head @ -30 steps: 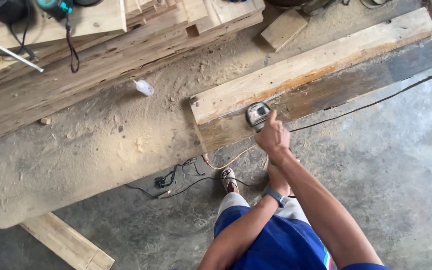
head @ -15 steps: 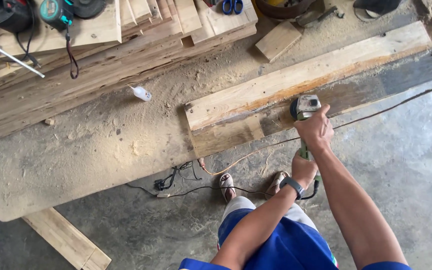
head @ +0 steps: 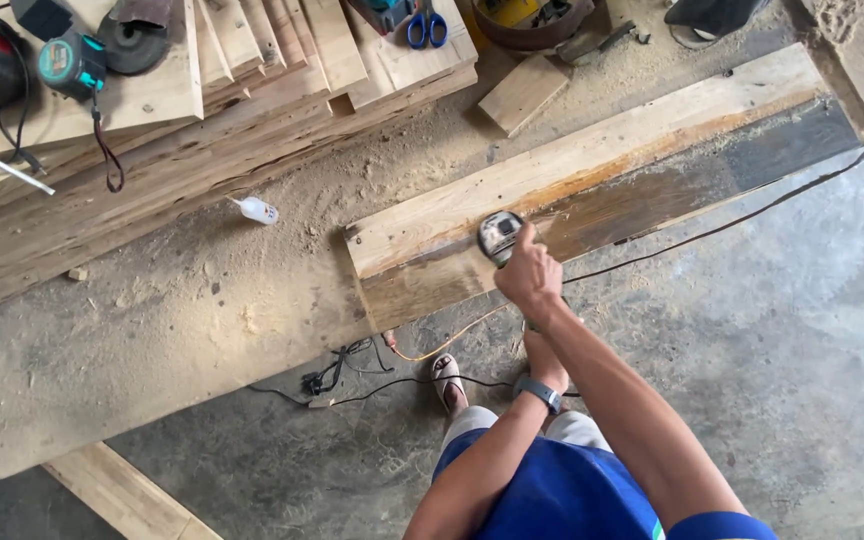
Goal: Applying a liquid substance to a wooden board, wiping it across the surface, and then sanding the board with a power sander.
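A long wooden plank (head: 642,135) lies across the sawdust-covered bench, pale along its far side and dark along its near side. An angle grinder (head: 498,236) rests on the plank near its left end. My right hand (head: 530,278) grips the grinder's body from above. My left hand (head: 548,358), with a watch on its wrist, is closed low behind it on the grinder's handle and is partly hidden by my right forearm. The grinder's cord (head: 742,213) trails right over the concrete floor.
A small white bottle (head: 257,210) lies in the sawdust left of the plank. Stacked boards (head: 152,170) at the back carry a tape measure (head: 67,62) and blue scissors (head: 427,26). A loose wood block (head: 522,93), floor cables (head: 347,365) and a floor board (head: 122,495) are nearby.
The grinder and both hands swept right along the plank, then came back left to near the plank's left end. The view shifted slightly.
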